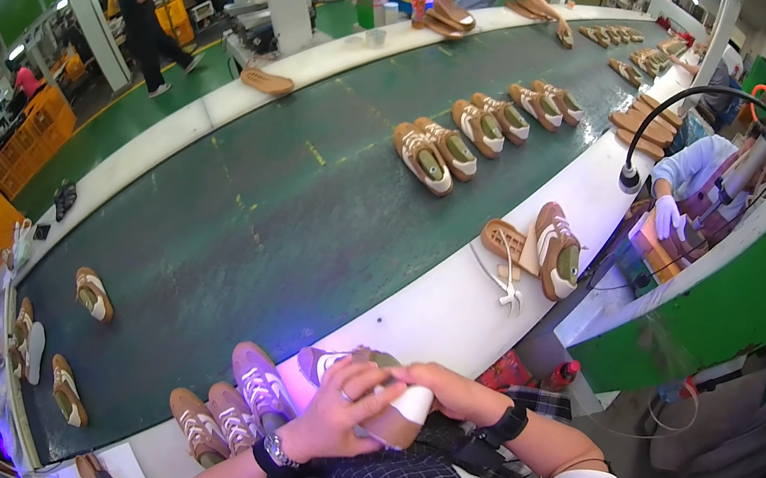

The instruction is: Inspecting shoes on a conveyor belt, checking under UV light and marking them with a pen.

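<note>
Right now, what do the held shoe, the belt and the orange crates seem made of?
Held shoe: brown area matte, perhaps suede or rubber; white heel smoother, leather or synthetic. Belt: likely rubber or PVC, dull, scuffed green. Crates: apparently plastic, orange with openwork sides.

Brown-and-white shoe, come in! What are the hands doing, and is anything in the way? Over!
Left hand and right hand both hold the brown-and-white shoe. Shoe partly hidden by hands. More shoes close by on the left.
</note>
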Motion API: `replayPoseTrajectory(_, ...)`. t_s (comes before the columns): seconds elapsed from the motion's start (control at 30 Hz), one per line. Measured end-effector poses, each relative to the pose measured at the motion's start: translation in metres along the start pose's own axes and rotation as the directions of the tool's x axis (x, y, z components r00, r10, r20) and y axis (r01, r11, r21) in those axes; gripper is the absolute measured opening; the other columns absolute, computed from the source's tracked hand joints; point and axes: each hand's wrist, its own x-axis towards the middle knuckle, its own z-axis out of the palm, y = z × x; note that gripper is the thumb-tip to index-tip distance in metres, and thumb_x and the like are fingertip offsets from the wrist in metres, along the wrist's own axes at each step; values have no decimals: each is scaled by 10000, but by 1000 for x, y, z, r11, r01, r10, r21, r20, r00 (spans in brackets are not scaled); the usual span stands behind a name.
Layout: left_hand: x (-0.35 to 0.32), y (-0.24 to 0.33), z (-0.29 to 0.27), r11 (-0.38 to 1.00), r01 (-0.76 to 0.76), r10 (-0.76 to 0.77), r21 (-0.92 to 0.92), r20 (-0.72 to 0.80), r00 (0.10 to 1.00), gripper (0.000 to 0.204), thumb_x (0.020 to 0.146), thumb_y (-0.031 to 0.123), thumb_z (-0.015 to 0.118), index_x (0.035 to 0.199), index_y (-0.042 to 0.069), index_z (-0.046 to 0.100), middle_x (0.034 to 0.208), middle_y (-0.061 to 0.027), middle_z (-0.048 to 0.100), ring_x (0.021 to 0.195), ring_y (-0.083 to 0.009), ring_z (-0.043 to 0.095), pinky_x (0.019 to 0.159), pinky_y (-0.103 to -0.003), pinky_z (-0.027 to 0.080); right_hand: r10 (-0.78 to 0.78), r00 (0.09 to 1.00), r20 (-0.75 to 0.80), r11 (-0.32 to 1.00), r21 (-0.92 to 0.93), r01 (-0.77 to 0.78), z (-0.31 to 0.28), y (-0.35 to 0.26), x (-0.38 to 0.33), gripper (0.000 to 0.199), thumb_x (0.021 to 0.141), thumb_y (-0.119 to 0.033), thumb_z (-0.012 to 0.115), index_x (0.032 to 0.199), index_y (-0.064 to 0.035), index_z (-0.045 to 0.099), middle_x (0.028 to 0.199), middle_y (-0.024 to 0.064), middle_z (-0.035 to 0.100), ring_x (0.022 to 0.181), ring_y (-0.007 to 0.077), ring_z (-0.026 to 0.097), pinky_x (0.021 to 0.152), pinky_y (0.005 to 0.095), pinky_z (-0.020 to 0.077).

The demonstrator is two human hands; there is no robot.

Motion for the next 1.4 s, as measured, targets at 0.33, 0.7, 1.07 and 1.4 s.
replayPoseTrajectory(0.33,-50,-26,-30,916,399,-384,-28,-344,857,905,539,205,776,1327,-2,381,980,-143,543,911,-303,519,794,-392,424,-787,555,269,156,-785,600,56,-8,43,758,669,-288,776,1271,22,434,1159,192,549,973,310,555,854,376,449)
replayPoseTrajectory(0.7,-74,-33,-67,887,450,-385,104,-373,844,904,582,226,778,1339,-25,352,1089,-197,493,961,-347,527,842,-402,442,-725,540,428,36,-759,650,96,-28,83,715,673,-322,747,1219,38,458,1015,206,540,915,357,548,797,403,461)
replayPoseTrajectory(1.07,-80,-49,-69,924,375,-308,74,-434,847,840,601,187,770,1318,-24,388,1033,-183,510,914,-337,541,791,-386,461,-748,499,438,-20,-766,643,103,-28,93,700,656,-307,749,1211,18,472,960,178,545,867,346,553,766,406,461)
replayPoseTrajectory(1.4,-79,-15,-59,777,588,-611,-225,-492,620,791,540,262,831,1187,16,447,1006,-145,490,879,-295,528,762,-375,466,-543,810,222,647,-504,572,64,-19,102,597,759,-225,734,1243,15,480,1182,152,565,1093,226,554,947,342,436)
